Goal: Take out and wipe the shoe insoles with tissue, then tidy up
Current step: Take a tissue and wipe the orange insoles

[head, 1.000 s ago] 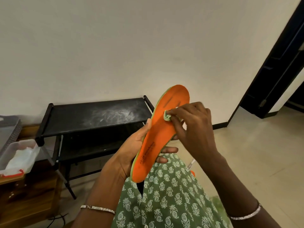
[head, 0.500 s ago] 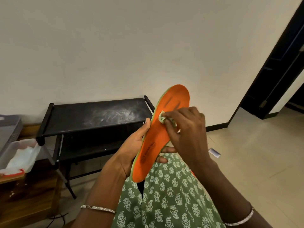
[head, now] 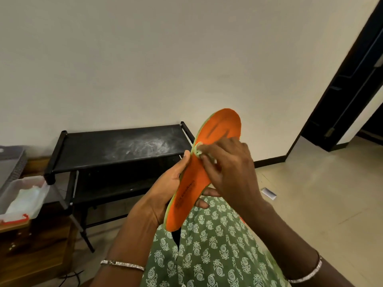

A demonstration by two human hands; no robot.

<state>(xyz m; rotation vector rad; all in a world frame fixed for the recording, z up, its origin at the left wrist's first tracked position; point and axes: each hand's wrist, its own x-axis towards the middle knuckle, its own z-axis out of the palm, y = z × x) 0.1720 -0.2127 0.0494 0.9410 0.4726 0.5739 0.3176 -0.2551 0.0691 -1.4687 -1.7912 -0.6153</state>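
Far L: clear plastic box (head: 12, 183) w/ white tissue sheets (head: 24, 200) inside, on a wooden cabinet (head: 31, 245). Next: black shoe rack (head: 116, 148) against the wall, top shelf dusty. Centre: left hand (head: 165, 193) grips the orange insole (head: 199, 177) at its heel half, thumb on front, fingers curled behind. Insole is held over the lap, toe end up. Right hand (head: 230, 168) fingers pinch a small tissue wad (head: 198, 151), pressed on the insole nr its L edge. R: paper scrap (head: 268, 193) on floor.

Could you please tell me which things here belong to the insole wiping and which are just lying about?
In use: orange insole, gripped by left hand; tissue wad, pinched by right hand.
Lying about: black shoe rack; clear plastic box; paper scrap on floor.
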